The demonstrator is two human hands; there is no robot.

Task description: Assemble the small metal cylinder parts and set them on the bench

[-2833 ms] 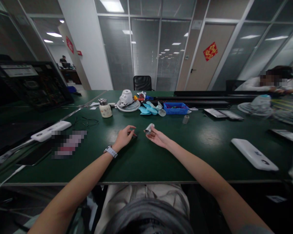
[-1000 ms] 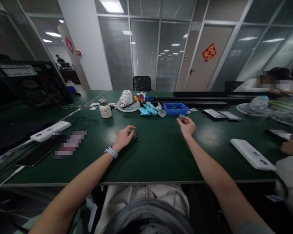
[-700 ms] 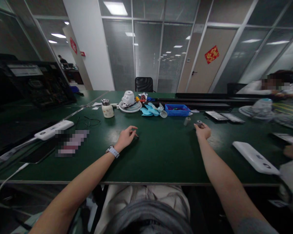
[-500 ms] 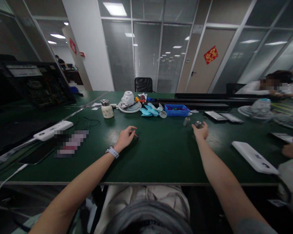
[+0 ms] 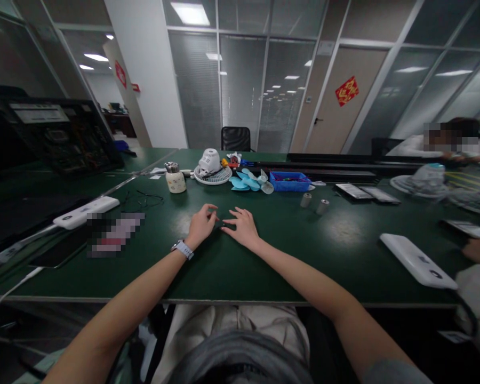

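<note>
My left hand [image 5: 199, 226], with a watch on the wrist, rests on the green table [image 5: 264, 256], its fingers curled in a pinch on a small dark item [image 5: 218, 222] that I cannot make out. My right hand [image 5: 242, 227] lies right beside it, fingers spread flat on the table and fingertips pointing at that item, holding nothing. Two small grey cylinders [image 5: 305, 200] [image 5: 322, 206] stand upright on the table, well to the right of my right hand.
At the back stand a small jar [image 5: 175, 178], a white fan housing on a grille [image 5: 210, 166], light-blue fan blades [image 5: 246, 180] and a blue tray [image 5: 289, 180]. White power strips lie at left [image 5: 86, 212] and right [image 5: 417, 260]. Other people sit at far right.
My right hand carried a grey cylinder to the right, stood it beside the other cylinder, let go, and came back beside my left hand. The left hand stayed in place.
</note>
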